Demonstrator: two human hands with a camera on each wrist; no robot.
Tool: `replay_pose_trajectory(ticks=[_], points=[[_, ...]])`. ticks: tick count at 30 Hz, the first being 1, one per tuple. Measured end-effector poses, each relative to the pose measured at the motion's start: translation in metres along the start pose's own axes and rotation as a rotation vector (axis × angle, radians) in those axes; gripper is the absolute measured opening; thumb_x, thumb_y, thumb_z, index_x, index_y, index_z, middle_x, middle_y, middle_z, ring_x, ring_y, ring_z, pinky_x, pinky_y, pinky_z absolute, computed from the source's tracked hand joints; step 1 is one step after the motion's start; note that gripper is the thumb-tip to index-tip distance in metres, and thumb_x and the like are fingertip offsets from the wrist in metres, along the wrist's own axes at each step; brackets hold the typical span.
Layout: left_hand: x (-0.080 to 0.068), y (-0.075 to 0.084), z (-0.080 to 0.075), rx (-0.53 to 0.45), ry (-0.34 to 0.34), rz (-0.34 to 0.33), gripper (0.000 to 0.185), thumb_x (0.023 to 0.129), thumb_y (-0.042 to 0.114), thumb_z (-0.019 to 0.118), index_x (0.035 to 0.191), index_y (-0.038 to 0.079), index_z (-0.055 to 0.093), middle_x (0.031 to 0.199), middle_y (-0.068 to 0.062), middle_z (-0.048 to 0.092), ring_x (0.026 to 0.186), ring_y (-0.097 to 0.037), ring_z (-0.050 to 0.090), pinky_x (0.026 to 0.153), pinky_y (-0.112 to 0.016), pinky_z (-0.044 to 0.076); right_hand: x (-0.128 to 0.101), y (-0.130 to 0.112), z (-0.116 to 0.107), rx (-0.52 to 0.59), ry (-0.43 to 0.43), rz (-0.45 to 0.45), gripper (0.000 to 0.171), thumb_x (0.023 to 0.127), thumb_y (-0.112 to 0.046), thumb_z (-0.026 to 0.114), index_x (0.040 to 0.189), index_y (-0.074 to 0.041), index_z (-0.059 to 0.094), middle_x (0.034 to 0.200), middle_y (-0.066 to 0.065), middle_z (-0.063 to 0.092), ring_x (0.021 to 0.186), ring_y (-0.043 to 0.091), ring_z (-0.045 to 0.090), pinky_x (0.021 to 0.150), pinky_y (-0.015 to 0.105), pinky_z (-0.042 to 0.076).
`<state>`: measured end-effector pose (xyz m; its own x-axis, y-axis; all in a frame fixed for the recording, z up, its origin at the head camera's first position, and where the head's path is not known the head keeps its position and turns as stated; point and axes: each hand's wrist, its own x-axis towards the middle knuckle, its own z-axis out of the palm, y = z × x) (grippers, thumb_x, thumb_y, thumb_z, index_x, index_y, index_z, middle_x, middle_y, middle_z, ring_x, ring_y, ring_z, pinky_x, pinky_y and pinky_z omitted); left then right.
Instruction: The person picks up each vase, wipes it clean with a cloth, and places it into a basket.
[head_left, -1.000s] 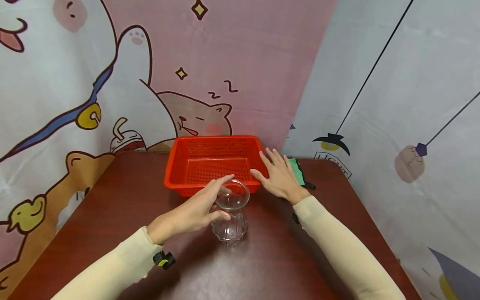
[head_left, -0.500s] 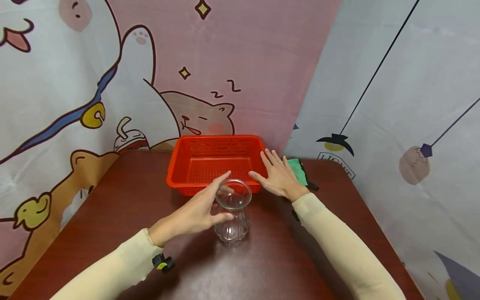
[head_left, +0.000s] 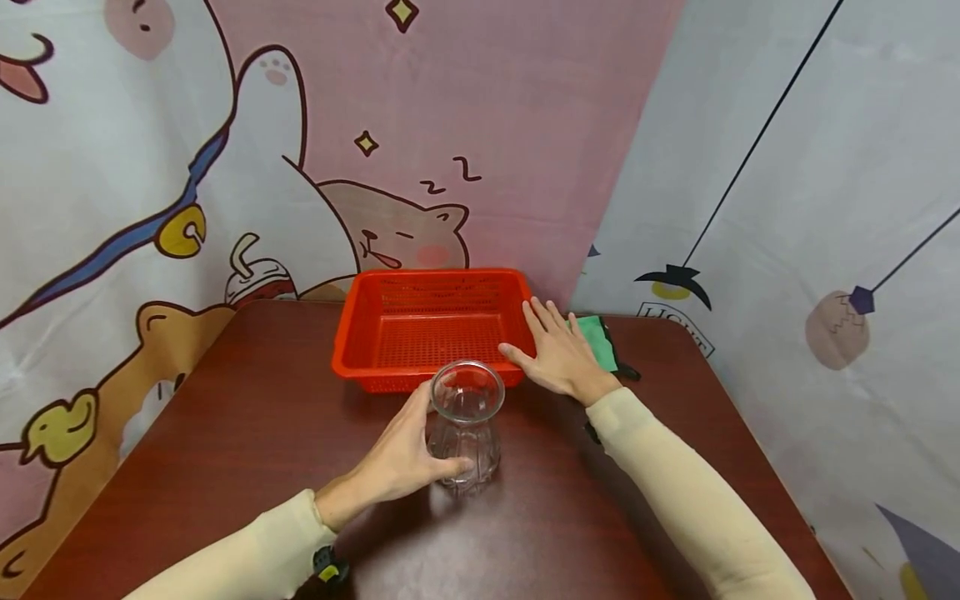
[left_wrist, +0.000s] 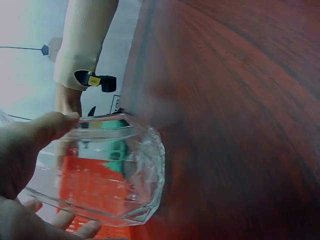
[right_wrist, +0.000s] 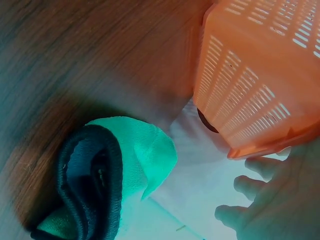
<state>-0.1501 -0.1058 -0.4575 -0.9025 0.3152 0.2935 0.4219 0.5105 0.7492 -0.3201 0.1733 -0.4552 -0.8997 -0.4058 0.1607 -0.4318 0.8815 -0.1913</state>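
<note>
A clear glass vase [head_left: 480,446] with a flared rim and a ribbed body stands upright on the brown table, in front of the red basket. My left hand [head_left: 397,458] grips its lower body from the left, thumb on the near side and fingers behind. In the left wrist view the glass vase [left_wrist: 147,170] shows sideways between thumb and fingers. My right hand [head_left: 558,358] is spread with straight fingers at the right rim of the red basket [head_left: 342,342]. In the right wrist view its fingertips lie right by the basket rim, and the hand [right_wrist: 280,200] holds nothing.
A green cloth item [head_left: 597,343] with black edging lies right of the basket, partly behind my right hand. The perforated basket stands at the table's back edge, against a cartoon-printed curtain [head_left: 510,125]. Another curtain panel runs along the right side.
My left hand has moved down from beside the vase's neck to its lower body and closed round it. The vase and basket stay in place, and my right hand hardly moves.
</note>
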Motion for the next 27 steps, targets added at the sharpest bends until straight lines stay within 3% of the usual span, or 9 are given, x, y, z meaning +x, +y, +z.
replay_pose_trajectory(ticks=[9,17,27], points=[[0.0024,-0.0024,0.0028,-0.069,-0.027,-0.019,0.097,0.067,0.025,0.101,0.148,0.025,0.047,0.138,-0.004,0.063,0.130,-0.023,0.059,0.108,-0.052,0.045,-0.0018,-0.0006,0.0002,-0.008,0.009,0.010,0.105,0.091,-0.088,0.027,0.168,-0.017,0.015,0.173,0.008,0.013,0.159,0.035,0.008,0.123,0.062,-0.001],[0.0039,-0.0046,0.0044,-0.084,0.024,0.001,0.093,0.063,0.027,0.102,0.141,0.022,0.051,0.129,-0.001,0.069,0.120,-0.028,0.067,0.099,-0.055,0.052,-0.0010,-0.0004,0.0030,-0.010,0.013,0.015,0.105,0.091,-0.089,0.026,0.168,-0.019,0.015,0.173,0.006,0.013,0.159,0.034,0.008,0.124,0.061,0.000],[0.0079,0.0030,0.0008,-0.077,0.042,-0.004,0.092,0.062,0.033,0.102,0.140,0.027,0.053,0.126,0.002,0.070,0.108,-0.011,0.071,0.094,-0.049,0.057,-0.0017,0.0007,0.0027,-0.026,0.028,0.013,0.105,0.091,-0.088,0.025,0.167,-0.017,0.018,0.173,0.006,0.014,0.159,0.034,0.009,0.123,0.064,0.005]])
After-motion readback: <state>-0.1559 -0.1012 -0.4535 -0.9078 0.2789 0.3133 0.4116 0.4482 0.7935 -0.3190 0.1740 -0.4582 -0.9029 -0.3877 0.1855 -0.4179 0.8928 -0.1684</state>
